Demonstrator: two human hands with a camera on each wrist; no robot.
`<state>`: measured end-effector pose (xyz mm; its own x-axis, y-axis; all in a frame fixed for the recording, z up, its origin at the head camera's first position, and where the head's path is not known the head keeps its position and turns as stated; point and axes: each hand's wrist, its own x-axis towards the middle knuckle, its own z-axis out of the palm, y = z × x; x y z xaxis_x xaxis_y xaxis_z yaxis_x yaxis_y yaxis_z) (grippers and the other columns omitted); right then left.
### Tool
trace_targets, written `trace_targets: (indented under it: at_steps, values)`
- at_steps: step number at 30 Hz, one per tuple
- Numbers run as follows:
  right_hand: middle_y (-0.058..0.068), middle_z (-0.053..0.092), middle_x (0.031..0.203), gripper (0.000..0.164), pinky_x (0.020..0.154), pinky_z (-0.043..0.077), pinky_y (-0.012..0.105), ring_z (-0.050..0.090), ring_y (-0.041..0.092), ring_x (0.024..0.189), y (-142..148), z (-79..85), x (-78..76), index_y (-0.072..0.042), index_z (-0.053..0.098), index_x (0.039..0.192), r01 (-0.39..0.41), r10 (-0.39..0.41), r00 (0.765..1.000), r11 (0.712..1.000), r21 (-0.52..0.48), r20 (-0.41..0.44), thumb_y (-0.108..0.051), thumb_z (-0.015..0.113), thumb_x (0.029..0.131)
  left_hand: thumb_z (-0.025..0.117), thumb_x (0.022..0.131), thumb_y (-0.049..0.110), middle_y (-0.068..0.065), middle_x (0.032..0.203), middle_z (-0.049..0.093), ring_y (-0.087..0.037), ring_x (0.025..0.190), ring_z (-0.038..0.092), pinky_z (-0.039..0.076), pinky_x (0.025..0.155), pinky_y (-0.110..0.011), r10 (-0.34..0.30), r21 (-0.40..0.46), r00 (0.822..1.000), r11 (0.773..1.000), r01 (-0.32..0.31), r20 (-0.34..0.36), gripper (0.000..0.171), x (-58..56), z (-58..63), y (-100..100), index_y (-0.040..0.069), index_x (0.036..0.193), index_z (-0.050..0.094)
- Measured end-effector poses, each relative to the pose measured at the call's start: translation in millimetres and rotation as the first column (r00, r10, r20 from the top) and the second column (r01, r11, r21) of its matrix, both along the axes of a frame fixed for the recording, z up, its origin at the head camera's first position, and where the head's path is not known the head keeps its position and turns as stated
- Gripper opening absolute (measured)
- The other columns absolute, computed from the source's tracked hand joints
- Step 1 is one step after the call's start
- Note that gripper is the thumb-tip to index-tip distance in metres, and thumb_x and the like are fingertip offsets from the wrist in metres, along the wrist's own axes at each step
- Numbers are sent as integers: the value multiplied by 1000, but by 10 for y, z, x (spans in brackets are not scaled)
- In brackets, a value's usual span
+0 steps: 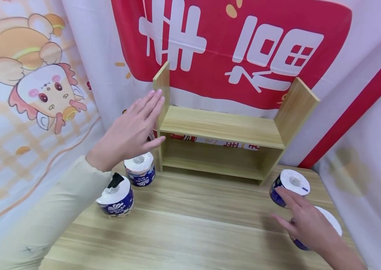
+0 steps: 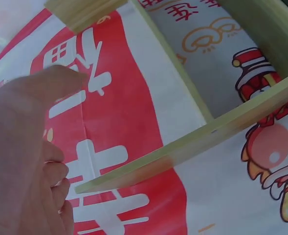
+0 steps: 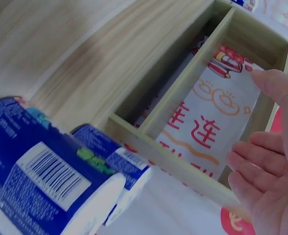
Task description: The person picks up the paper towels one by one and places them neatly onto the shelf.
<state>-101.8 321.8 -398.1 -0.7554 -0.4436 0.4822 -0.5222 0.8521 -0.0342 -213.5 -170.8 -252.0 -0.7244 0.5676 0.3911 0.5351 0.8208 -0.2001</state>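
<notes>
Near-left roll [image 1: 117, 206] and far-left roll [image 1: 141, 174]: blue wrappers, both read "Vinda". Far-right roll [image 1: 295, 182] and near-right roll [image 1: 330, 219]: also blue, barcodes visible from the right wrist, fine print too blurred to read. Red backdrop panel [image 1: 217, 84] has large white Chinese characters, sideways; 福 is legible. Red 连 shows through the shelf from the right wrist. Right curtain [image 1: 359, 180] has cut-off lettering, roughly "nan".

Wooden shelf [image 1: 222, 125] stands at the back of the wood-grain table [image 1: 163, 232], two rolls to each side. Black object [image 1: 116, 180] sits on top of the near-left roll; can't tell what. Left curtain [image 1: 48, 90] has a cartoon animal print.

Left hand [image 1: 131, 129]: fingers straight, thumb out, grasping nothing, beside the shelf's left upright, partly blocking it; contact unclear. Right hand [image 1: 306, 221]: fingers relaxed, grasping nothing, blocks part of both right rolls in head view.
</notes>
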Motion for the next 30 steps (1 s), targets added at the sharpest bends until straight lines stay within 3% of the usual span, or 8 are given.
trace_targets:
  at_steps: [10,13,17,19,21,25,28,30]
  values:
    - [15,72,130,82,72,64,52,75,35,106,244,103,58,-15,63,144,-29,29,999,999,25,14,-47,93,75,70,96,39,-20,177,17,-37,165,17,29,131,-56,-2,15,997,1000,3,-78,96,-163,216,70,-2,167,21]
    - [10,72,130,86,86,64,29,75,32,107,322,106,69,-18,62,147,-57,57,998,997,42,1,-47,94,72,69,96,38,-20,177,15,-37,165,15,28,131,-56,10,15,997,1000,-9,-75,96,-197,264,84,-1,167,19]
    - [8,71,133,91,108,29,-3,71,29,109,428,93,92,-19,61,148,-65,64,998,997,44,29,-42,97,68,68,95,37,-19,178,13,-37,166,13,26,132,-57,37,7,997,999,-36,-68,96,-244,344,122,0,168,17]
    - [10,70,134,92,109,14,-7,69,29,110,478,86,101,-18,61,147,-69,67,997,997,36,46,-39,98,66,68,95,36,-19,178,12,-37,166,12,25,132,-57,48,1,996,999,-48,-70,97,-267,388,141,0,168,16]
    - [12,71,134,92,110,10,-8,68,30,111,528,85,105,-16,62,146,-69,67,997,997,39,50,-38,99,65,68,95,36,-19,178,12,-37,166,12,25,132,-56,58,3,996,998,-58,-71,97,-291,427,155,0,168,15]
    - [11,73,131,90,105,24,-7,70,31,109,632,103,115,-17,64,143,-41,37,997,997,59,73,-41,99,64,68,95,35,-19,178,11,-37,166,12,25,133,-55,70,7,995,998,-70,-70,97,-343,468,166,1,169,14]
    - [11,74,129,90,91,56,12,72,33,108,683,117,144,-18,62,145,-1,-9,993,997,78,121,-42,98,67,68,96,34,-18,179,10,-36,167,10,23,134,-54,81,11,995,997,-81,-61,98,-380,479,164,1,169,10]
    - [11,74,128,91,83,62,23,73,34,107,722,111,154,-19,62,146,12,-22,992,996,83,128,-41,99,66,67,97,34,-18,179,8,-36,167,10,22,134,-54,91,12,994,996,-90,-54,99,-403,486,160,2,169,8]
